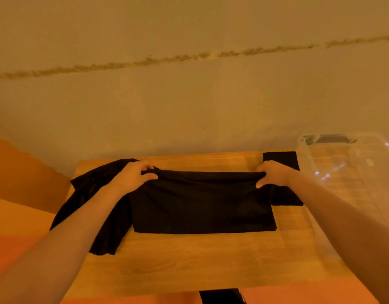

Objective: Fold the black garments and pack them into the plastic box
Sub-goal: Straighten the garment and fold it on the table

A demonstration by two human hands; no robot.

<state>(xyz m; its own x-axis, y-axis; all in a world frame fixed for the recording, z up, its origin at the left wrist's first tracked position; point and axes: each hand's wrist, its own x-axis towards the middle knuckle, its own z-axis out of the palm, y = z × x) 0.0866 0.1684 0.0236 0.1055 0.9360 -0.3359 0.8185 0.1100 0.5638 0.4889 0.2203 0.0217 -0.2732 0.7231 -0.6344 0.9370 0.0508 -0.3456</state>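
A black garment (202, 207) lies spread across the middle of the wooden table (189, 260), its far edge lifted. My left hand (134, 175) pinches that far edge at its left end. At the right end of the same edge, my right hand (272, 173) pinches the cloth. Another black garment (90, 200) lies crumpled at the table's left side and hangs over the edge. A folded black piece (281, 160) sits at the far right, partly hidden by my right hand. The clear plastic box (342, 172) stands to the right of the table.
A plain wall rises right behind the table. Something dark (329, 139) shows at the far end of the box. Orange floor or bedding (20, 216) lies to the left. A dark shape (222, 296) shows below the table's near edge.
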